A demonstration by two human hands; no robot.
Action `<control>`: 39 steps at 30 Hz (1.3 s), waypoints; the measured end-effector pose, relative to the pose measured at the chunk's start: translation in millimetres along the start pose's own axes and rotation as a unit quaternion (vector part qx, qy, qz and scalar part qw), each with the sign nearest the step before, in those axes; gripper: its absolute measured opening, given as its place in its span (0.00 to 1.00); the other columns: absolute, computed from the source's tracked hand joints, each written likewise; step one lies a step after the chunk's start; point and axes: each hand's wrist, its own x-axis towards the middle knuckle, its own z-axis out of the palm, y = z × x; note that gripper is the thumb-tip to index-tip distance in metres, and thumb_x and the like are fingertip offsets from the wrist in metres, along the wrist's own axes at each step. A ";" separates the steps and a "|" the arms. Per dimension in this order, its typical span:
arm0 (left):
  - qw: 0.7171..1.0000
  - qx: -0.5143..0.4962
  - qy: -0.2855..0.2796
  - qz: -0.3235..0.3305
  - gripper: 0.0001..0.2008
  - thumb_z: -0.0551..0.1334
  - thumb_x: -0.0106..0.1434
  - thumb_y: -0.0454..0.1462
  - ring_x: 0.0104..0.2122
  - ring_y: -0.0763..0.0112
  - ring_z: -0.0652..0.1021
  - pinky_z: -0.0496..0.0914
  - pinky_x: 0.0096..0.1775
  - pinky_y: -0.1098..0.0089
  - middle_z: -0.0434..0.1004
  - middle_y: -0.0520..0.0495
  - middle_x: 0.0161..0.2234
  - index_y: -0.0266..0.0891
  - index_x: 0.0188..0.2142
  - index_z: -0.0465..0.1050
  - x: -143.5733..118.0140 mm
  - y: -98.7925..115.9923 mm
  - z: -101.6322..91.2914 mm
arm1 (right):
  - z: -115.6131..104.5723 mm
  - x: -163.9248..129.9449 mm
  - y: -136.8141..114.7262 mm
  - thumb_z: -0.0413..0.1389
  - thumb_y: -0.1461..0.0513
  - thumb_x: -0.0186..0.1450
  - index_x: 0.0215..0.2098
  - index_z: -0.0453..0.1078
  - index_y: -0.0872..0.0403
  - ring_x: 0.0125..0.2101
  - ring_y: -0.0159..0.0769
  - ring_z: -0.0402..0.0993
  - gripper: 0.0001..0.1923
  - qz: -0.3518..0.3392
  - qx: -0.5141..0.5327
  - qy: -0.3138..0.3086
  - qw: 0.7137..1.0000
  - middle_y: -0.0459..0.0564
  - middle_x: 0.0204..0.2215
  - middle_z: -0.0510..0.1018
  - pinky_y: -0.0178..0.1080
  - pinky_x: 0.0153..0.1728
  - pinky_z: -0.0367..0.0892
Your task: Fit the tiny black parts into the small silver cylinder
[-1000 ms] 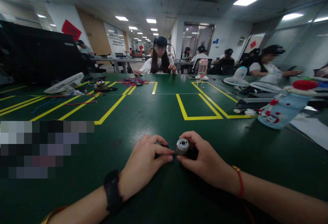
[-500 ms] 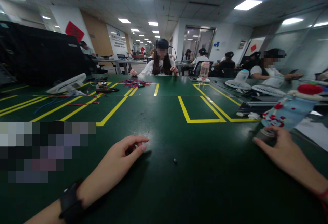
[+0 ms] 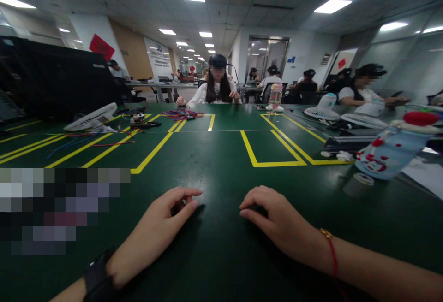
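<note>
Over the green tabletop (image 3: 207, 256), my left hand (image 3: 166, 221) is half curled with thumb and forefinger apart, holding nothing. Across from it, my right hand (image 3: 273, 221) has its thumb and forefinger tips brought together. Whatever may be between those tips is hidden. A short grey cylinder (image 3: 358, 185), with a round top and a hole in it, stands upright on the table, well right of my right hand. Just behind the cylinder is a light-blue patterned bottle (image 3: 392, 150) with a red top.
Yellow tape lines (image 3: 277, 164) mark the table. White fan parts (image 3: 92, 118) and coloured wires (image 3: 183, 115) lie at the far left; more fans (image 3: 321, 108) and dark metal pieces (image 3: 349, 141) are at the right. A person (image 3: 218, 85) sits opposite. A clear bottle (image 3: 275, 98) stands farther back.
My right hand has let go of the grey cylinder and moved left to the middle. The small dark ring on the table there is no longer visible. My left hand has barely moved.
</note>
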 end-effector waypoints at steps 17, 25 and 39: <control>1.000 0.017 -0.011 -0.001 0.19 0.53 0.63 0.50 0.34 0.63 0.75 0.68 0.35 0.65 0.75 0.50 0.35 0.47 0.48 0.70 1.0 0.8 1.6 | -149.8 -101.7 127.3 0.51 0.41 0.56 0.42 0.73 0.49 0.31 0.36 0.68 0.26 0.461 -0.190 0.257 0.828 0.53 0.36 0.76 0.42 0.33 0.61; 1.000 0.011 -0.016 -0.008 0.19 0.54 0.63 0.51 0.38 0.60 0.75 0.68 0.39 0.63 0.75 0.49 0.39 0.47 0.48 0.70 0.7 -0.1 1.3 | -143.9 -86.7 101.5 0.54 0.47 0.57 0.41 0.73 0.54 0.33 0.37 0.70 0.23 0.449 -0.126 0.307 0.830 0.56 0.37 0.76 0.41 0.32 0.60; 1.000 0.002 -0.023 -0.005 0.19 0.54 0.62 0.50 0.38 0.60 0.75 0.69 0.40 0.62 0.76 0.48 0.39 0.47 0.47 0.71 -0.6 2.3 0.7 | -136.6 -87.9 118.5 0.60 0.56 0.52 0.38 0.71 0.56 0.42 0.40 0.72 0.18 0.409 0.116 0.379 0.822 0.58 0.43 0.75 0.40 0.38 0.67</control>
